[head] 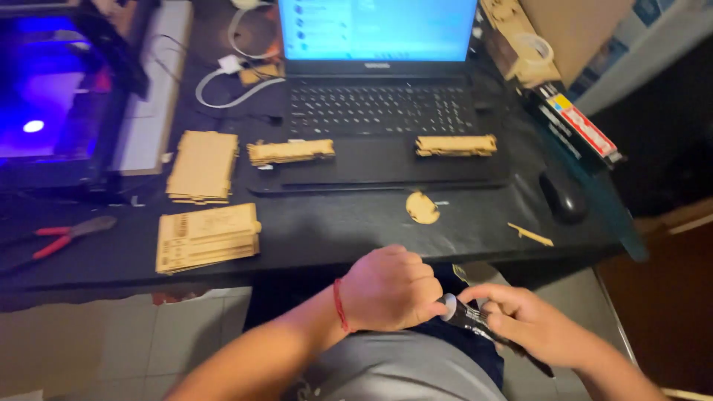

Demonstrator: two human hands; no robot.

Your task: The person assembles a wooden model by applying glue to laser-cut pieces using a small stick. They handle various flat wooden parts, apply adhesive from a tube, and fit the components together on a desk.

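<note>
Both hands are low in the head view, over my lap in front of the desk edge. My right hand grips a small dark tube with a white end. My left hand, with a red cord at the wrist, is curled into a fist, and its fingertips pinch the tube's white end. What lies inside the fist is hidden. Nearest on the desk is a small round wooden cut piece.
An open laptop bears two wooden strip assemblies. Stacks of cut wooden sheets lie left. Red-handled pliers rest far left, a black mouse right, a thin wooden sliver near the edge.
</note>
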